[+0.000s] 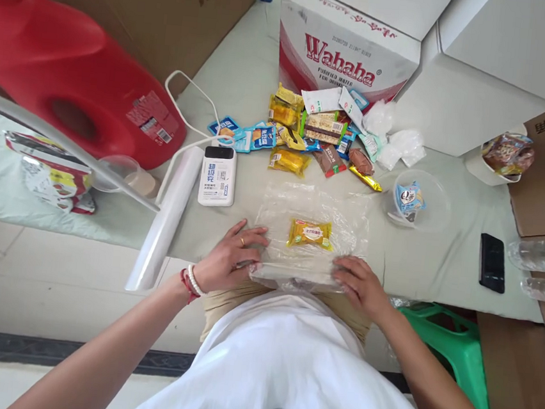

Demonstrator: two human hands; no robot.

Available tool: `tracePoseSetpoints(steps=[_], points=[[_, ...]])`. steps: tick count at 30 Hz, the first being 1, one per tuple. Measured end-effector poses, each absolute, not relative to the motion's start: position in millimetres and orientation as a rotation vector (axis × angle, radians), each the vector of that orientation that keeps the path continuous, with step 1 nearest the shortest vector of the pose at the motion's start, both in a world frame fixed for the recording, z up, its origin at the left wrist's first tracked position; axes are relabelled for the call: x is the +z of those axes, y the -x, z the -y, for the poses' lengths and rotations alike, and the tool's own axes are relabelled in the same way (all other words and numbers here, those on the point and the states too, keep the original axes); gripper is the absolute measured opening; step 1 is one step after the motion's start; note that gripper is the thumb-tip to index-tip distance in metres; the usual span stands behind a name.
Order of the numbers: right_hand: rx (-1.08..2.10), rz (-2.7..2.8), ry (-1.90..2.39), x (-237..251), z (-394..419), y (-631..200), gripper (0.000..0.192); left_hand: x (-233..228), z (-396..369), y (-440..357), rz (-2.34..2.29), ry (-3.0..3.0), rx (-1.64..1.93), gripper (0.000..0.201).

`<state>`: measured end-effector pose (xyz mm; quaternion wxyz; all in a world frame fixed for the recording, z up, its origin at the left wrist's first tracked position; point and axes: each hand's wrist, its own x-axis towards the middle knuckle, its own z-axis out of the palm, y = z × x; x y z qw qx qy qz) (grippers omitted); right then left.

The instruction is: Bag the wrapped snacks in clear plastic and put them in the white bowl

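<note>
Hands first: my left hand [231, 255] lies flat, fingers spread, pressing the near left edge of the clear bag [312, 234], and my right hand [359, 282] lies flat on the near right edge, fingers slightly curled over the folded plastic; neither is clenched around anything. I see the bag spread on the table [246, 80] right at its near edge, in front of my body. A yellow snack [310, 233] lies in the middle of the bag, between my two hands and a little beyond them; I think it is inside the plastic, though the glare makes that hard to confirm. Beyond the bag sits a scattered pile of snacks [318, 135], close against the Wahaha box [348, 48]. Left of the bag I see a white power bank [218, 175] with its cable, and beside that a roll [168, 217] of clear film hanging over the table edge. A red jug [64, 62] fills the far left. To the right a clear bowl [417, 202] holds a small packet, and a phone [492, 262] lies flat further right, next to bottles [543, 266] on their sides. A green stool [456, 351] stands below the table by my right arm.
</note>
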<state>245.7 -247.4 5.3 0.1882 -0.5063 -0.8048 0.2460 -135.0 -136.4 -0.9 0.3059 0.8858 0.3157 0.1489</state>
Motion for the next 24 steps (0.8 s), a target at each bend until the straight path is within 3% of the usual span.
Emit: tracePoseSetpoints(steps=[4,9,12,16,19,22,24], points=[[0.992,2.028,1.442,39,208,-253,0.031,12,118,126,-0.939,-2.163,0.478,0.029],[1.111,1.906,1.803,54,154,-267,0.044,6,86,95,-1.361,-2.064,0.586,0.036],[0.863,2.010,2.180,57,126,-264,0.036,-6,75,77,-1.688,-2.074,0.563,0.023],[0.197,2.168,2.206,65,94,-234,0.035,-4,83,65,-1.875,-2.117,0.830,0.041],[0.239,2.359,1.999,59,70,-202,0.042,8,100,62,-1.860,-2.197,0.927,0.035],[0.337,2.443,1.991,45,47,-177,0.058,18,115,57,-1.539,-2.435,0.760,0.035],[0.437,2.425,2.067,41,35,-170,0.050,20,119,49,-1.297,-2.538,0.559,0.037]])
